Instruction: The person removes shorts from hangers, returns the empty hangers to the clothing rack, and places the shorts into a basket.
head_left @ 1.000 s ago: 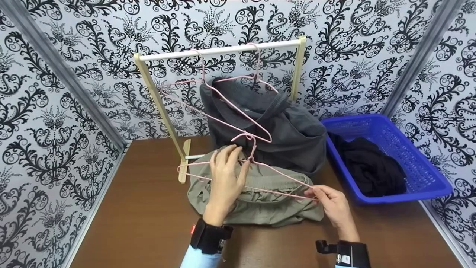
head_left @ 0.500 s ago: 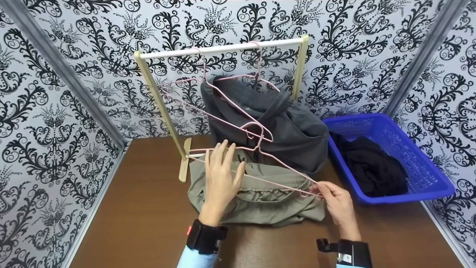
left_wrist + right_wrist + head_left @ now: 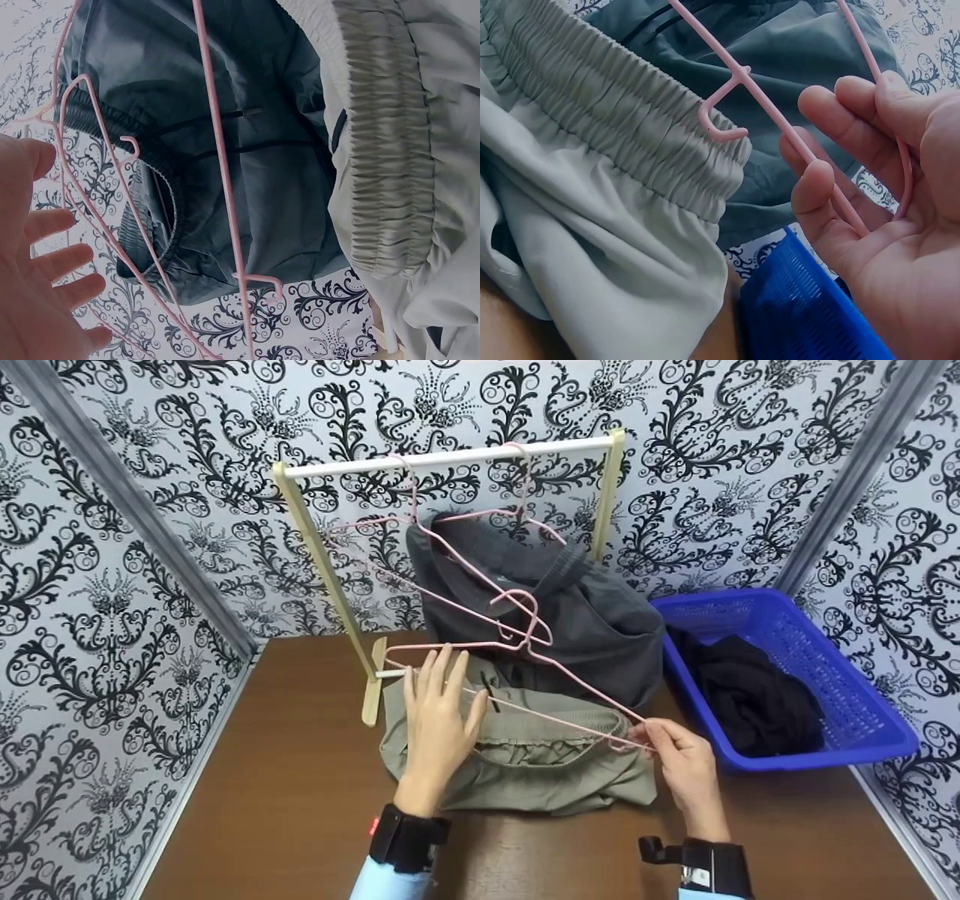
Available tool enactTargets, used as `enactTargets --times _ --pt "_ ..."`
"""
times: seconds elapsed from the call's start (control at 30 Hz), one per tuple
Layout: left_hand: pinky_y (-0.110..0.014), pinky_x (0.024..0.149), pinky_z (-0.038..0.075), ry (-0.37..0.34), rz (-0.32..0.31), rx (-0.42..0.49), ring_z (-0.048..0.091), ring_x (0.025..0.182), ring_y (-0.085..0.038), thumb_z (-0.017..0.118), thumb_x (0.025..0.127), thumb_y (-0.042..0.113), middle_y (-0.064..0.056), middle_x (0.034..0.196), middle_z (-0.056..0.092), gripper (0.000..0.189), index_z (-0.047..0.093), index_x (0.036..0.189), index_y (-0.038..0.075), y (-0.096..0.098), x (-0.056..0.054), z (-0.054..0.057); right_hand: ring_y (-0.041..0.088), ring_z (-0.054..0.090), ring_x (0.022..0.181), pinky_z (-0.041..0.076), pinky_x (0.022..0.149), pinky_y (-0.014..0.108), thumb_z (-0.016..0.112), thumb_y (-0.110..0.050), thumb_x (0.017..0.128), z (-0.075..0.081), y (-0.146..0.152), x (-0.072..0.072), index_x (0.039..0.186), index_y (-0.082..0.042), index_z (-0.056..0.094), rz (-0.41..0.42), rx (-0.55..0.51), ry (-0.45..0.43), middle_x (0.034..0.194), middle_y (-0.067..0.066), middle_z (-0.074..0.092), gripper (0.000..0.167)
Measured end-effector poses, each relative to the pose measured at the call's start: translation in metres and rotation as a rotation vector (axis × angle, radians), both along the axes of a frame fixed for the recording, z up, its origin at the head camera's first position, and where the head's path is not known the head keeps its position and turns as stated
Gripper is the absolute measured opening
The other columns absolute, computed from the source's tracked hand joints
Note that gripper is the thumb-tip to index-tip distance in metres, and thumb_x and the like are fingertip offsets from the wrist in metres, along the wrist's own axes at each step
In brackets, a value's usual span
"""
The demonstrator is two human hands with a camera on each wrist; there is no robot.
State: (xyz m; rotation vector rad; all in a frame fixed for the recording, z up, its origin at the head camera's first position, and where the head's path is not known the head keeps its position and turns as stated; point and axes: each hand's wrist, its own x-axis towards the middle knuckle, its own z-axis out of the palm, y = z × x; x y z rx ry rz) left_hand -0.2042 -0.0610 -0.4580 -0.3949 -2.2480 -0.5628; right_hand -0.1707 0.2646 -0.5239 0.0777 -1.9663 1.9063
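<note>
My right hand (image 3: 679, 769) grips the right corner of a pink wire hanger (image 3: 570, 669), its fingers curled round the wire in the right wrist view. The hanger is held over olive-green elastic-waist shorts (image 3: 540, 791) bunched on the table. A small hook on its lower bar shows beside the gathered waistband (image 3: 652, 127). My left hand (image 3: 439, 720) is spread with fingers extended, overlapping the hanger's left part in the head view; the left wrist view shows no wire inside that hand (image 3: 45, 262). Behind, dark grey elastic-waist shorts (image 3: 600, 622) hang from the rack.
A small rack with a white rail (image 3: 450, 462) and wooden posts (image 3: 322, 562) stands at the back. Another pink hanger (image 3: 367, 523) hangs from its left part. To the right, a blue plastic basket (image 3: 862, 690) holds black cloth (image 3: 757, 697). Patterned walls enclose the brown table (image 3: 262, 780).
The held hanger has risen, its hook now higher in front of the grey shorts. My left hand has come off the hanger's neck and moved slightly left. The right hand keeps its grip.
</note>
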Motion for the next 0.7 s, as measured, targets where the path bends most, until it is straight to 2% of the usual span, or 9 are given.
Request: enactTargets --times 0.17,0.43,0.7 --pt "-0.063 0.122 0.018 -0.014 0.017 -0.012 0.043 0.145 -0.037 0.064 0.099 0.037 -0.017 0.154 0.051 0.055 0.059 0.145 0.006 -0.003 -0.001 -0.002 0.006 0.068 0.074 0.052 0.062 0.019 0.058 0.001 0.103 0.007 -0.002 -0.001 0.096 0.018 0.07 -0.035 0.004 0.001 0.083 -0.003 0.076 0.022" --pt "-0.064 0.121 0.021 -0.016 0.035 -0.039 0.045 0.144 -0.039 0.065 0.098 0.037 -0.016 0.151 0.053 0.054 0.061 0.141 0.005 -0.008 -0.002 -0.007 0.007 0.07 0.074 0.052 0.06 0.017 0.057 0.002 0.103 0.019 -0.003 -0.003 0.097 0.022 0.067 -0.021 -0.064 0.017 0.082 -0.001 0.076 0.023" --pt "-0.062 0.119 0.026 -0.022 0.05 -0.078 0.047 0.142 -0.039 0.066 0.098 0.033 -0.016 0.15 0.054 0.051 0.062 0.14 0.005 -0.014 -0.004 -0.009 0.007 0.068 0.071 0.049 0.058 0.016 0.057 0.002 0.103 0.032 -0.006 -0.005 0.096 0.021 0.068 -0.048 -0.04 0.034 0.08 -0.001 0.075 0.023"
